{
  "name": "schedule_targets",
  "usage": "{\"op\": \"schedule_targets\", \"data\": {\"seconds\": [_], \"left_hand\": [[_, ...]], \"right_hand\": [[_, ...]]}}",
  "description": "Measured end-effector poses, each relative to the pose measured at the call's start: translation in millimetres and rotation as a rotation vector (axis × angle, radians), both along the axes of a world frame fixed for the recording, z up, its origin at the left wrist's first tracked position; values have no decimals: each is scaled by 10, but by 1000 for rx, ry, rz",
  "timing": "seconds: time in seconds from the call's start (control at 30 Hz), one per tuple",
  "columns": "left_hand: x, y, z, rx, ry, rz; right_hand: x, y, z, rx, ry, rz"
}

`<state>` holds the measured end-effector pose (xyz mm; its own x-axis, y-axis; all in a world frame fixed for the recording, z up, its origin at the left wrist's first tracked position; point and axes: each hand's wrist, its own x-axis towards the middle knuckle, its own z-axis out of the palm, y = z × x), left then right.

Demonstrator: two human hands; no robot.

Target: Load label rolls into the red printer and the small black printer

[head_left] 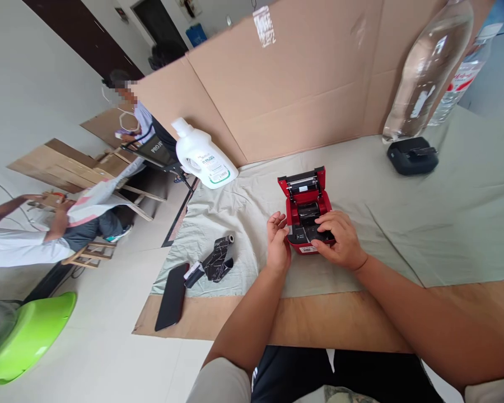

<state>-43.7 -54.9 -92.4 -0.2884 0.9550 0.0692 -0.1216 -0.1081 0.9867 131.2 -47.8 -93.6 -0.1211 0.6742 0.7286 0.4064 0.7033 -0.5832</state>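
A red and black label printer [307, 246] stands on the cloth in front of me, its lid [302, 182] raised. Inside sits a black roll [308, 210], with a dark strip drawn toward the front. My left hand [279, 240] grips the printer's left side, thumb at the edge and fingers curled. Over the front right corner, my right hand [340, 238] is closed, with its thumb at the front and fingertips on the black strip. The fingers partly hide that strip. To the left lies a loose length of black marble-patterned film [218, 260] with small cores.
A black phone [172, 296] lies at the table's left edge. Behind are a white jug [205, 154], a cardboard wall [294, 95], a large clear bottle [430, 73], a smaller water bottle [462, 84] and a black case [412, 156]. Two people work at the left, beyond a green basin [37, 330].
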Motion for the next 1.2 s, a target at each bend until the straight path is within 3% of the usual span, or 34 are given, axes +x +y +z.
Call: {"op": "schedule_targets", "data": {"seconds": [0.1,0.2,0.33,0.4,0.5,0.7,0.87,1.03,1.2], "left_hand": [[-44,30,246,179,249,61],[-31,163,612,236,610,-69],[163,429,949,23,1268,-355],[293,535,994,-130,1566,-450],[443,630,970,-263,1793,-518],[554,714,895,-313,1917,-534],[519,744,873,-276,1868,-569],[363,716,890,-204,1643,-585],[97,547,983,-55,1252,-567]], "right_hand": [[0,2,-12,37,0,6],[5,7,-29,94,-37,-19],[6,3,-43,261,-35,-53],[7,-8,-38,310,-33,-50],[14,-24,-28,331,-20,-34],[83,8,-17,252,86,-72],[131,68,-35,202,168,-183],[149,112,-82,186,186,-186],[152,127,-105,148,180,-173]]}}
